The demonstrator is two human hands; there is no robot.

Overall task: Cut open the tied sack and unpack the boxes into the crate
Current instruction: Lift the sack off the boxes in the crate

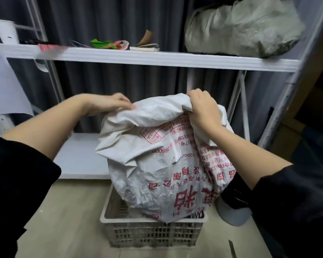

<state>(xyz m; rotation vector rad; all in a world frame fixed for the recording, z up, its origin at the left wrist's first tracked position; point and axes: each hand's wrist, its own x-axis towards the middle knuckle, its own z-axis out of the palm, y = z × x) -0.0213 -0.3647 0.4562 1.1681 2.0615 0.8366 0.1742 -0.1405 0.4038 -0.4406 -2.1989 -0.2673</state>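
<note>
A bulging white woven sack [157,164] with red printed characters hangs upside down over a white slatted plastic crate [151,233] on the floor, its lower end reaching into the crate. My left hand [108,104] pinches the sack's upper left fabric. My right hand [203,108] grips a bunched fold at the upper right. No boxes show; the sack hides the crate's inside.
A white metal shelf rack [138,56] stands right behind the crate, with a low shelf [78,155] at the left. The upper shelf carries a stuffed grey-white sack [244,28], a book and scraps. A dark object lies at the right of the crate.
</note>
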